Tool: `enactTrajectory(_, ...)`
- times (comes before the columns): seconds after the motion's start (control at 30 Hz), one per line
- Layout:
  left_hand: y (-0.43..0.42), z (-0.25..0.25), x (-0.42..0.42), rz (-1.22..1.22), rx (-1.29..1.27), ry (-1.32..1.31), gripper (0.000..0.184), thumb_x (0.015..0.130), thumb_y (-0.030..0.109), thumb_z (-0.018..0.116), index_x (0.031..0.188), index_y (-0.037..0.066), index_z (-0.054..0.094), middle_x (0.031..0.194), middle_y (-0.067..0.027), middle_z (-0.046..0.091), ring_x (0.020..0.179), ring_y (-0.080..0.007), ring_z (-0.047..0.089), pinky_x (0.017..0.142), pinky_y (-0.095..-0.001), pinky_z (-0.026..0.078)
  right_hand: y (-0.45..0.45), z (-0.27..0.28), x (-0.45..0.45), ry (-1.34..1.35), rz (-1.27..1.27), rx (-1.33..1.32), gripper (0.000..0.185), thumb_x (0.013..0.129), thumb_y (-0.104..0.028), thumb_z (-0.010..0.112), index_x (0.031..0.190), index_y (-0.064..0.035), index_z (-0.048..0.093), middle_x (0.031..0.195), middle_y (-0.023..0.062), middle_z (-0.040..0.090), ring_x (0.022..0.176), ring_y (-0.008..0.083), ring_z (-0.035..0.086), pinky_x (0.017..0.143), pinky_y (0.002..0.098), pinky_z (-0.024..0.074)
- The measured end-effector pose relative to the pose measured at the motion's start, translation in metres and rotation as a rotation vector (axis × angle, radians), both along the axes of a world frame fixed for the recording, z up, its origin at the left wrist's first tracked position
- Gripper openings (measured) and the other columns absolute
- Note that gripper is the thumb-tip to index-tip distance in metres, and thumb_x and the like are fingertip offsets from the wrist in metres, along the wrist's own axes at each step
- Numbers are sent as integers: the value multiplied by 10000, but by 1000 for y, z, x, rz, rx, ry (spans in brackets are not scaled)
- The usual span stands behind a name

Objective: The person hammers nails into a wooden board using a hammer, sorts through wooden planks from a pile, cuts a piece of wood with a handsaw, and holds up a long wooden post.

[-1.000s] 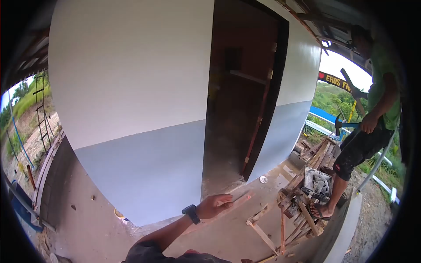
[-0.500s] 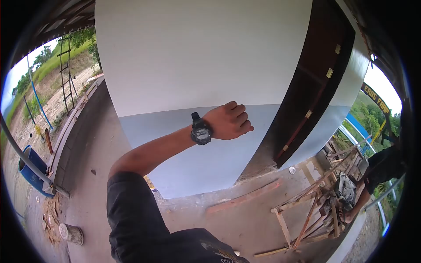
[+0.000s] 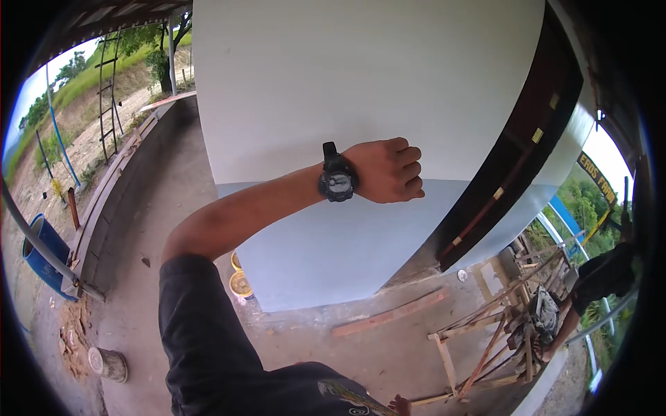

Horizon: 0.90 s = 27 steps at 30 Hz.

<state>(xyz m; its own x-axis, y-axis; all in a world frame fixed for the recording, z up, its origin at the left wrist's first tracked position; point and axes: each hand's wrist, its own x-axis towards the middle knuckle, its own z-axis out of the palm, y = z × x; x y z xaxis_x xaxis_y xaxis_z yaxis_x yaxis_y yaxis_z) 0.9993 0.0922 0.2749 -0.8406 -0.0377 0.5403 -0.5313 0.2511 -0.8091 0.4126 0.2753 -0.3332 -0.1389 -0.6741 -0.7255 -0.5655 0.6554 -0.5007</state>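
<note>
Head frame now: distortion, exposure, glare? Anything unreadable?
Head view: strong fisheye bend, with the doorway bowed and corners black; head view, right side: sky nearly blown white, pale sheen on the wall past the doorway, the person partly lost in the dark rim; head view, centre: watch display pale, too small to read.

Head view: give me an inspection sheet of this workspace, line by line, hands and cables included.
Surface: floor bare in places, with scattered debris.
Job's things: black watch on the left wrist, display too blurred to read.
Clutter: reddish plank flat on the floor; lumber heaped at right; bucket tipped at lower left.
Hands: left hand raised, fingers curled, no object visible in it; right hand partly visible at the bottom edge, grip unclear.
Cables: nothing seen.
Surroundings: two-tone wall, blue barrel at left, another person at right.
</note>
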Motion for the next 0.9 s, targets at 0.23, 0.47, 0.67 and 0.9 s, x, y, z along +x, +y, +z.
enactTrajectory(0.23,-29,14,33,-7,-44,32,448,890,308,767,606,134,466,594,34,449,653,-148,501,560,-279,412,-2,-2,26,-2,-37,90,381,869,-318,744,1096,-44,610,984,171,758,911,374,731,778,462,577)
enactTrajectory(0.47,-79,15,76,102,-36,26,421,886,297,771,610,136,497,612,27,466,658,-143,497,559,-284,416,-25,-1,53,-36,-43,123,377,841,-303,777,1064,-53,603,975,156,760,891,364,735,755,455,581)
enactTrajectory(0.67,-106,10,97,60,-59,41,411,899,296,770,642,141,490,631,20,445,686,-154,500,566,-286,422,-52,-6,70,-58,-52,168,379,817,-289,805,1036,-61,597,966,144,762,875,355,738,734,449,583)
enactTrajectory(0.9,-115,8,97,166,-89,10,402,910,329,758,662,142,503,656,24,472,698,-139,517,580,-271,439,-71,-24,74,-90,-85,258,386,789,-274,837,1004,-70,590,957,129,764,856,344,742,710,442,587)
